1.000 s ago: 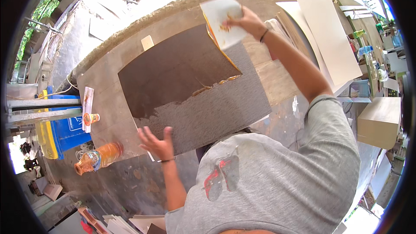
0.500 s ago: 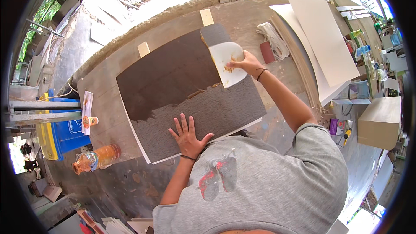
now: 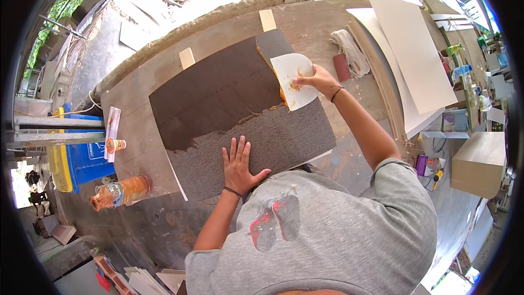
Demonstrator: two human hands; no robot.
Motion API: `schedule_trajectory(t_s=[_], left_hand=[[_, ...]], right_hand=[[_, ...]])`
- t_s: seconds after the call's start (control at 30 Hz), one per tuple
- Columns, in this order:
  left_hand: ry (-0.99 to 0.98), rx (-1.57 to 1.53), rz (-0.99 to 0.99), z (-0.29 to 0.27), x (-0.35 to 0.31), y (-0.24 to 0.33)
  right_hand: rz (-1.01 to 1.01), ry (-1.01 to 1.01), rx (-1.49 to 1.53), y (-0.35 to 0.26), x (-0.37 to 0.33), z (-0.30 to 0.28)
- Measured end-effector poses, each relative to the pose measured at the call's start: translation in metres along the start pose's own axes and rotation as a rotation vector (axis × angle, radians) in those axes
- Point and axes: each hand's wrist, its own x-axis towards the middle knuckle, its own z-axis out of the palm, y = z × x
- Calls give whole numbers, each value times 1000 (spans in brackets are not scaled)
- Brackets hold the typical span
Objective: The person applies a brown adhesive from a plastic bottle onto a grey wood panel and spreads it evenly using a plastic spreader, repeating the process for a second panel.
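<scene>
A dark grey sheet (image 3: 295, 136) lies on the work table in front of me. Wet-looking brown adhesive (image 3: 218, 87) covers its far left part, with a ragged border toward the bare grey near part. My right hand (image 3: 317, 82) grips a white flexible spreader (image 3: 292, 93), thumb on its smeared face. The spreader's left edge meets the sheet at the coating's right border, where an orange-brown bead gathers. My left hand (image 3: 240, 165) lies flat on the near part of the sheet, fingers extended and holding nothing.
Two pale wood strips (image 3: 186, 58) stick out past the sheet's far edge. A reddish block (image 3: 341, 68) and bundled white cord (image 3: 352, 49) sit right of it. Large pale panels (image 3: 409, 49) are stacked further right. At left are an orange-stained bottle (image 3: 123, 191) and small cup (image 3: 115, 145).
My left hand has slid slightly away from me on the sheet, its fingers now closer together. The spreader stays near the same spot, with more orange adhesive showing at its edge. The view has shifted slightly.
</scene>
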Motion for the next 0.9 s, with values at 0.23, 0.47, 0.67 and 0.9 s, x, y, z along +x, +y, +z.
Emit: schedule_trajectory(t_s=[0.23,0.47,0.67,0.9], left_hand=[[-73,31,45,-9,6,-2],[-103,58,86,-10,2,-13],[-134,83,151,-14,9,-18],[-174,76,177,-21,14,-12]], right_hand=[[-3,-22,105,-1,-9,5],[-82,97,-59,3,-13,26],[0,61,130,6,-20,11],[1,48,275,13,-19,-3]])
